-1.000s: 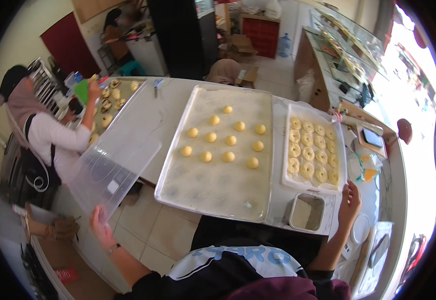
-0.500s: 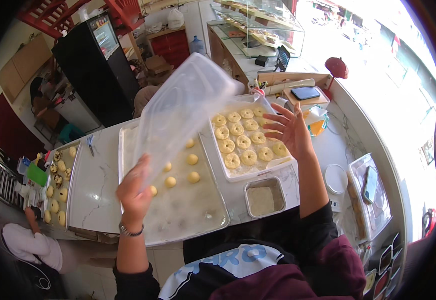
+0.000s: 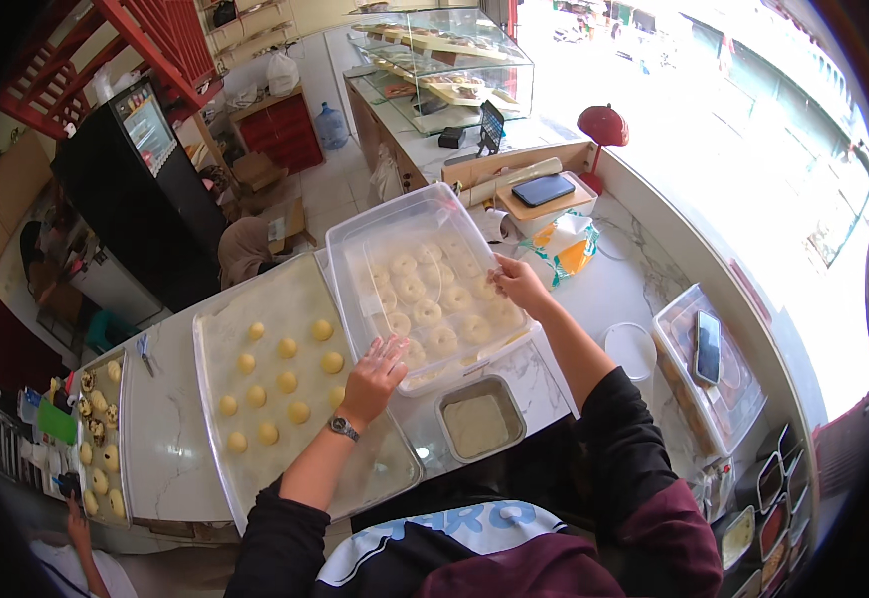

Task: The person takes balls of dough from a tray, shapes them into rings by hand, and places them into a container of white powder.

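Note:
A clear plastic lid (image 3: 410, 219) lies over the white container (image 3: 469, 375). Rings of dough (image 3: 457, 299) show hazily through it. My left hand (image 3: 375, 377) rests on the lid's near left edge, fingers stretched out and apart. At the right edge, my right hand (image 3: 521, 284) has its fingers curled over the lid's rim. To the left, a large tray (image 3: 345, 468) carries several round dough balls (image 3: 287, 348). Whether the lid is seated on every side cannot be made out.
A square metal tin (image 3: 480, 419) with pale flour stands near the counter's front edge. On the right are a round white lid (image 3: 631, 351) and a plastic box (image 3: 714, 399) with a phone on it. Another tray (image 3: 106, 439) of dough pieces sits far left, near a co-worker's arm (image 3: 81, 538).
The lid has come down from a raised, tilted position onto the container of dough rings. My right hand went from free and spread to the lid's edge. The view has shifted.

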`<state>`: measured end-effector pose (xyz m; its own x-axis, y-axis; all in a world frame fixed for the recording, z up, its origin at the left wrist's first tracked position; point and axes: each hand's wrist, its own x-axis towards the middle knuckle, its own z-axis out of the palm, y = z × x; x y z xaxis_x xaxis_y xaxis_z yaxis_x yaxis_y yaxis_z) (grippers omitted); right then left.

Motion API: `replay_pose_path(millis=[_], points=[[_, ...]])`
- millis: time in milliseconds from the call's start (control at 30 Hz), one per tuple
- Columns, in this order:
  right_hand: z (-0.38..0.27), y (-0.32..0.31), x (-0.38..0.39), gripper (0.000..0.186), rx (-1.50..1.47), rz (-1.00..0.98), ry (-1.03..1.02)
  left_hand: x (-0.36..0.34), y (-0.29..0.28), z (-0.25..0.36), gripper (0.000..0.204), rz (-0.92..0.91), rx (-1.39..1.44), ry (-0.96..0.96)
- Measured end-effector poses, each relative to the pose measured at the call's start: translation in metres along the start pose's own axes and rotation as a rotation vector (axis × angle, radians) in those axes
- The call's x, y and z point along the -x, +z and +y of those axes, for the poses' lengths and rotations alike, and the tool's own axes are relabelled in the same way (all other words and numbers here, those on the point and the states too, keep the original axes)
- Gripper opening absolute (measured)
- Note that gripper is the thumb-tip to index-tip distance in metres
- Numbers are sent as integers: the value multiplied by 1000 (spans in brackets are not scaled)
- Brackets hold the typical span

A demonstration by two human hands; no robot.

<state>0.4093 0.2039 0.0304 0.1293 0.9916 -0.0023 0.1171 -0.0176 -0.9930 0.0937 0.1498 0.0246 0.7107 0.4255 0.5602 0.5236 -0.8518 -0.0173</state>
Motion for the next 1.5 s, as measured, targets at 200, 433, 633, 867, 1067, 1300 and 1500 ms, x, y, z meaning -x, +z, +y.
replay_pose_path(millis=[200,433,633,867,1067,1300,1500], points=[[-12,17,-26,40,520,17,-105,4,8,-3,2,8,62,-139],[-7,-10,-20,34,686,1,-2,-6,-3,14,27,-68,250,-135],[-20,-11,-2,31,622,63,96,15,39,16,76,351,597,-1193],[13,-26,3,30,947,162,-101,19,49,7,49,148,1320,-1272],[16,0,25,28,1064,191,-105,34,39,22,43,273,1221,-1191],[35,-14,17,26,1033,178,-175,39,30,27,44,118,1288,-1198],[45,0,24,26,872,258,-237,51,43,22,56,192,1205,-1174]])
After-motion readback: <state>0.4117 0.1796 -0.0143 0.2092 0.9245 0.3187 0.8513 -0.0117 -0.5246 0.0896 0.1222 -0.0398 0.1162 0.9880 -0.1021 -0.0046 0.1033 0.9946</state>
